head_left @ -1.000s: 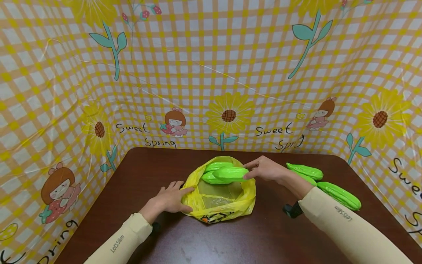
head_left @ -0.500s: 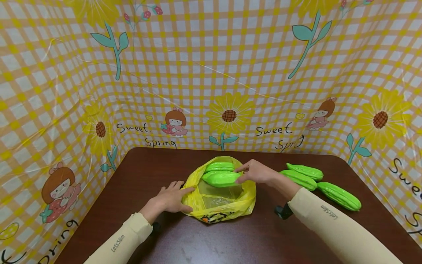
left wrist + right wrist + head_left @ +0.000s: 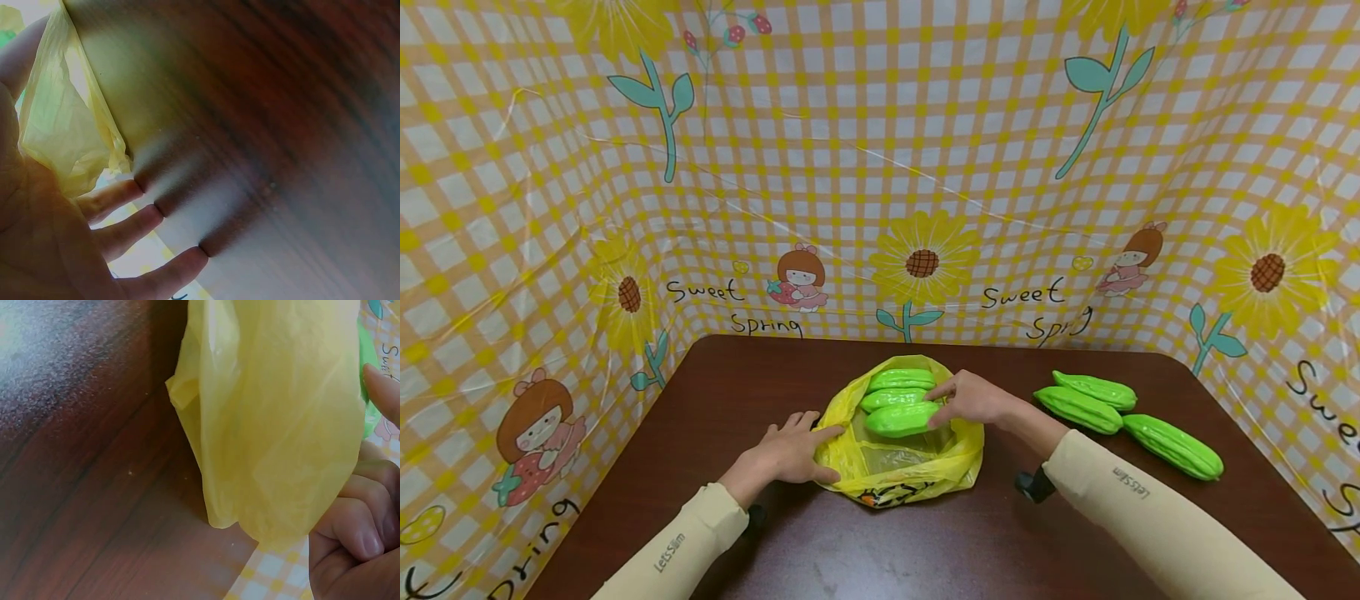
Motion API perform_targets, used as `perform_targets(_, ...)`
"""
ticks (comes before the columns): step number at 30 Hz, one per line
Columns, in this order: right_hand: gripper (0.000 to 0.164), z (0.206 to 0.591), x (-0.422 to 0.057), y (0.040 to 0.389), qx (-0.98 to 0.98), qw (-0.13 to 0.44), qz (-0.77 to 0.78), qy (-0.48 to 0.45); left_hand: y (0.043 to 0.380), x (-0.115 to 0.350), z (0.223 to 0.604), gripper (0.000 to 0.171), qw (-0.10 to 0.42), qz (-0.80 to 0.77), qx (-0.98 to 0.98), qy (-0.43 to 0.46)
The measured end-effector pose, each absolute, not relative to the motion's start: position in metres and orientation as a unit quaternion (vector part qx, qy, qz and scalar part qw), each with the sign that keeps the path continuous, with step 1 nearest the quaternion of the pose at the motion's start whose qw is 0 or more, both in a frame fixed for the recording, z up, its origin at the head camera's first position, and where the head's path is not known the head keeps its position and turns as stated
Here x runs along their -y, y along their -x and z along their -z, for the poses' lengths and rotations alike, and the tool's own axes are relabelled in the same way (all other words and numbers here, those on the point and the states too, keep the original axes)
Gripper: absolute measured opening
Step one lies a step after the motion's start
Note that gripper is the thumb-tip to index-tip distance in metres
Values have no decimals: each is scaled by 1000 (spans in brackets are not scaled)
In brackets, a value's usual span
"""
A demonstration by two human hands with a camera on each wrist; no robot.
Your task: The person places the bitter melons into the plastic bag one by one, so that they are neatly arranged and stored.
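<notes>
Reaching in from the near side, two arms in cream sleeves (image 3: 1150,504) cross the dark wood counter (image 3: 850,558); from where I stand, lettering shows on both. Left hand (image 3: 790,450): fingers spread wide, at the left rim of a yellow plastic bag (image 3: 958,471), some fingertips down on the wood. Bag sits mid-counter, mouth up, dark print on its near side. Right hand (image 3: 973,398): over the bag's right rim, thumb and index pinching one end of a green gourd (image 3: 897,421), other fingers curled. That gourd is inside the bag mouth; can't tell if it touches bottom. Just beyond it, two more gourds (image 3: 901,380) lie side by side in the bag. Off right on the counter, three loose gourds (image 3: 1174,447), close together. Behind everything, a yellow checked cloth (image 3: 925,125) with sunflowers, "Sweet Spring" lettering.
</notes>
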State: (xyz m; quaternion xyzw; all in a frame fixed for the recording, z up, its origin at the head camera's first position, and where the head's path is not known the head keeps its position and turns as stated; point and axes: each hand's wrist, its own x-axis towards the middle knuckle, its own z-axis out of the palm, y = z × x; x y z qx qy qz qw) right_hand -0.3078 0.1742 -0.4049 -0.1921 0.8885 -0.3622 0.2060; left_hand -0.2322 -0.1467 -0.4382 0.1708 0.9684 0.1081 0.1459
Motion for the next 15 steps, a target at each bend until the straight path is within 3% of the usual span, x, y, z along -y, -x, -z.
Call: perform_targets(15,45,414,-167,305,-912,171,313,205,233,146,438,77,151,-103,-969,-167)
